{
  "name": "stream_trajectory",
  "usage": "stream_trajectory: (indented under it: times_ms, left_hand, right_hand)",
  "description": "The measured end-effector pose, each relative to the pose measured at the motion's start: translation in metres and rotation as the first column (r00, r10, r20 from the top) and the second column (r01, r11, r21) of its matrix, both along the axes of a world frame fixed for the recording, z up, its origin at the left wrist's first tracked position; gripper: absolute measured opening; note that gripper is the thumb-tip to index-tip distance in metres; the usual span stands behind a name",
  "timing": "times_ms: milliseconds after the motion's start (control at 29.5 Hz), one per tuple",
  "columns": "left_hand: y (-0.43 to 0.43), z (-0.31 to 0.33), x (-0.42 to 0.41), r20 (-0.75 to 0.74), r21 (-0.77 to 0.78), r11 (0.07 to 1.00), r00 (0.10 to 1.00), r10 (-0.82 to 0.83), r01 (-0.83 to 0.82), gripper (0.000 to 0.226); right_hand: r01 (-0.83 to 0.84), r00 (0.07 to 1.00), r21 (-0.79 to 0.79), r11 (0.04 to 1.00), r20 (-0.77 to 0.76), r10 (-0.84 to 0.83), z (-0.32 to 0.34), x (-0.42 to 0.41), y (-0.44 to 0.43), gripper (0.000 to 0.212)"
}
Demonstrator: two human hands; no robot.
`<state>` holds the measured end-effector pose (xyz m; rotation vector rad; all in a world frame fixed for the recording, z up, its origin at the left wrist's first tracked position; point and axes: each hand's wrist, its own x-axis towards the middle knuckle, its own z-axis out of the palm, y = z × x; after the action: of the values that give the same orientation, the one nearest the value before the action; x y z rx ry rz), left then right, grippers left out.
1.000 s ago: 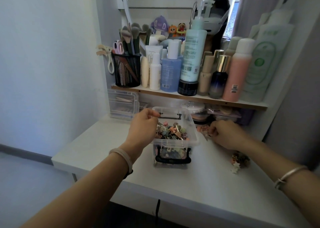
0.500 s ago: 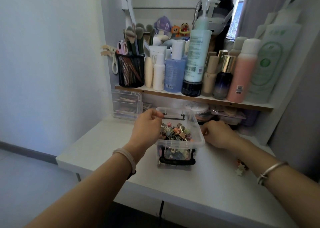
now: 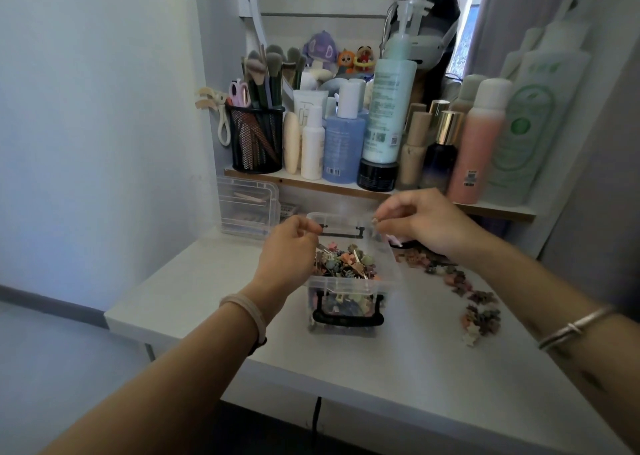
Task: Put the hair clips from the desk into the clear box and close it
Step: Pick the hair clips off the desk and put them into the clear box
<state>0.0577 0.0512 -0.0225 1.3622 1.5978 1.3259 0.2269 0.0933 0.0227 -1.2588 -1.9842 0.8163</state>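
Observation:
A clear box [image 3: 391, 274] with black latches stands open in the middle of the white desk [image 3: 398, 378], nearly full of small coloured hair clips [image 3: 346, 262]. My left hand [image 3: 287, 247] rests on the box's left rim, fingers curled on it. My right hand [image 3: 426, 222] hovers above the box's far right corner and pinches a small hair clip between thumb and fingers. More hair clips [image 3: 479, 311] lie strewn over the desk to the right of the box. The box's lid is not visible.
A wooden shelf [image 3: 498, 209] packed with bottles and a black mesh brush cup [image 3: 256, 139] hangs just behind the box. A second clear case [image 3: 247, 205] sits under the shelf at back left. The wall is at left, the desk's front edge near me.
My right hand has lifted off the desk at the right of the box and moved up over its far right corner with a clip pinched. My left hand has stayed on the rim.

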Motion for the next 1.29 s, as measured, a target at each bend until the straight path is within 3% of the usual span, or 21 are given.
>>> stream_trajectory:
  times_ms: [135,271,305,406,474,542,576,610,677,745,813,914,982,1084,1287]
  left_hand:
    - [-0.002,0.002,0.001,0.019,0.001,1.000,1.000,0.000,0.000,0.015]
    - [-0.001,0.001,0.000,0.003,0.001,1.000,1.000,-0.002,0.002,0.016]
    - [-0.001,0.001,0.000,0.001,0.005,1.000,1.000,-0.001,0.001,0.017]
    - [-0.001,0.001,0.000,0.001,0.005,1.000,1.000,0.000,0.000,0.017]
    - [-0.001,0.001,0.001,0.003,0.003,1.000,1.000,-0.006,0.006,0.017]
    - [-0.001,0.001,0.001,-0.003,0.006,1.000,1.000,-0.001,0.001,0.017]
    - [0.000,0.001,0.001,-0.006,0.007,1.000,1.000,0.002,-0.002,0.017]
    - [0.000,0.001,0.000,-0.008,0.008,1.000,1.000,0.002,-0.002,0.018]
    - [0.001,0.000,-0.001,-0.010,0.012,1.000,1.000,0.002,-0.002,0.018]
    - [0.002,0.000,-0.002,-0.016,0.014,1.000,1.000,0.005,-0.005,0.019]
    - [0.001,-0.001,-0.001,-0.017,0.009,1.000,1.000,0.001,-0.001,0.018]
    - [0.002,-0.001,0.000,-0.026,0.013,1.000,1.000,0.007,-0.007,0.018]
    - [0.002,-0.001,0.000,-0.030,0.014,1.000,0.999,0.013,-0.012,0.018]
    - [0.003,-0.001,0.000,-0.016,0.012,1.000,1.000,0.007,-0.007,0.018]
    - [0.002,0.000,0.000,-0.029,0.020,1.000,1.000,-0.002,0.002,0.017]
  right_hand:
    - [-0.111,0.992,0.035,0.993,0.068,0.108,0.001,-0.010,-0.007,0.012]
    - [0.110,0.979,0.114,0.987,0.160,-0.128,-0.009,0.004,0.007,0.018]
    - [0.116,0.957,0.078,0.990,0.257,-0.132,-0.015,0.008,0.009,0.020]
    - [-0.033,0.811,-0.051,0.998,0.582,0.057,-0.042,0.015,0.010,0.018]
    - [-0.094,0.738,-0.044,0.995,0.667,0.099,-0.054,0.017,0.009,0.010]
    - [-0.075,0.676,0.031,0.997,0.736,0.028,-0.054,0.018,0.012,0.010]
    - [-0.032,0.688,0.086,0.996,0.725,-0.040,-0.051,0.019,0.015,0.009]
    - [0.035,0.769,0.138,0.990,0.629,-0.115,-0.045,0.019,0.016,0.009]
    - [0.157,0.945,0.165,0.974,0.263,-0.197,-0.027,0.016,0.014,0.015]
    - [0.071,0.997,0.108,0.992,-0.003,-0.071,-0.010,0.012,0.009,0.016]
    - [-0.063,0.998,0.069,0.996,0.007,0.063,-0.001,0.008,0.005,0.012]
    - [0.012,0.999,0.056,0.998,0.046,-0.014,-0.004,0.013,0.010,0.011]
    - [0.109,0.962,0.088,0.990,0.243,-0.127,-0.016,0.021,0.016,0.019]
    - [0.055,0.793,0.163,0.985,0.592,-0.142,-0.045,0.031,0.027,0.031]
    - [-0.064,0.629,0.205,0.977,0.768,-0.120,-0.081,0.034,0.046,0.043]
